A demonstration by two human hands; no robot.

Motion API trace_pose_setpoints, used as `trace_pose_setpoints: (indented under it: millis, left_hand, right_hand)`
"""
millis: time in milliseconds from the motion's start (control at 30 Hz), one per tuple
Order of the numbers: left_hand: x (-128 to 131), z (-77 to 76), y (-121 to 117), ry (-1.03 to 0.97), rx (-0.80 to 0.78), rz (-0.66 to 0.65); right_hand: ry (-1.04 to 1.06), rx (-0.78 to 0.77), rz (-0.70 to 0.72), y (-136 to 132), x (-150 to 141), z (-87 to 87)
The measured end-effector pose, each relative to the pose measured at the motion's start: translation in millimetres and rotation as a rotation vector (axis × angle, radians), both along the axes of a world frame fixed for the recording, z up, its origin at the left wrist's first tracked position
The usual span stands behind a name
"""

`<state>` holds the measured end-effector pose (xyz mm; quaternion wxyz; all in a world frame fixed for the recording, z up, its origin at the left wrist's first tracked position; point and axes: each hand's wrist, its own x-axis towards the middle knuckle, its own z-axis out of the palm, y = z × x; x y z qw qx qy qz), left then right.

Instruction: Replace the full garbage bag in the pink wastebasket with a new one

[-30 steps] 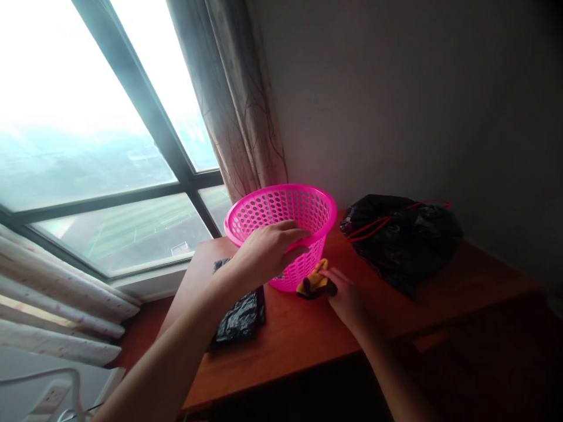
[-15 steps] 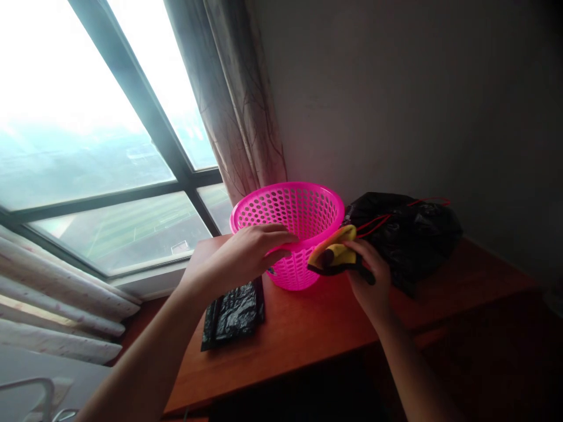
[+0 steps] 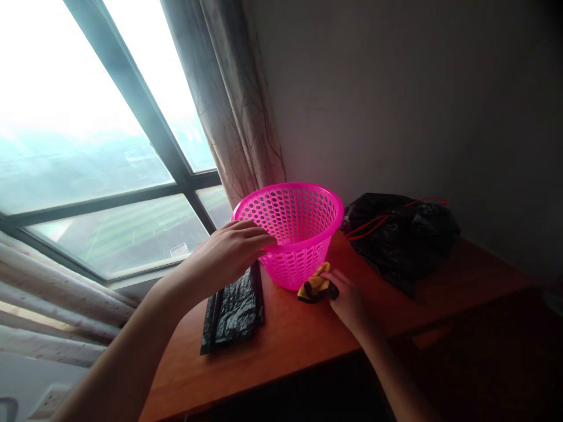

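Right hand is gripping a yellow-and-black cloth, pinched between thumb and fingers. Cloth sits in front of the basket's lower wall; can't tell if the two touch. Dark patches on the cloth, too small to make out as print or pattern.

Left hand is at the near-left rim of the pink basket, palm down, fingers bent together over the edge. Can't tell if it's clamped on or just resting.

Basket: perforated plastic, upright, mouth up, between and just beyond the hands. Far inner wall visible through the mouth; bottom hidden behind the near wall.

Black drawstring bag: beyond and to the right of the right hand, red cords out, contents hidden by opaque plastic.

Folded black plastic: on the tabletop, below the left hand, to the left of the right hand.
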<state>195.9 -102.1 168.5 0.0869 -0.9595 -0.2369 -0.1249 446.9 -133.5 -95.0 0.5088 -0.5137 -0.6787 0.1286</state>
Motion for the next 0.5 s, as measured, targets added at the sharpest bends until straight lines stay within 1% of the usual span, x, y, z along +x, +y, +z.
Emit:
trace_pose_setpoints:
  millis: [33, 100, 133, 200, 267, 333, 500]
  left_hand:
    - [-1.1, 0.5, -1.7, 0.016, 0.033, 0.013]
    - [-2.9, 2.0, -5.6, 0.048, 0.093, 0.046]
    - [-3.6, 2.8, -7.3, 0.067, 0.119, 0.066]
    - [-5.0, 3.7, -9.6, 0.101, 0.159, 0.100]
    - [-7.1, 3.3, -9.6, 0.118, 0.183, 0.115]
    - [-10.3, 2.1, -8.1, 0.124, 0.192, 0.109]
    - [-20.1, 1.9, -5.0, 0.148, 0.194, 0.131]
  right_hand:
    - [0.002, -0.036, 0.021, 1.7, -0.7, -4.8]
    - [0.011, -0.071, 0.044, 4.1, -1.2, -6.6]
    - [0.020, -0.069, 0.044, 4.6, -1.0, -4.1]
    - [0.046, -0.048, 0.045, 5.0, 0.3, 6.5]
    - [0.090, -0.001, 0.041, 5.2, 2.9, 22.5]
    - [0.146, 0.069, 0.028, 5.8, 6.8, 42.1]
    - [0.288, 0.302, -0.030, 7.8, 15.7, 93.3]
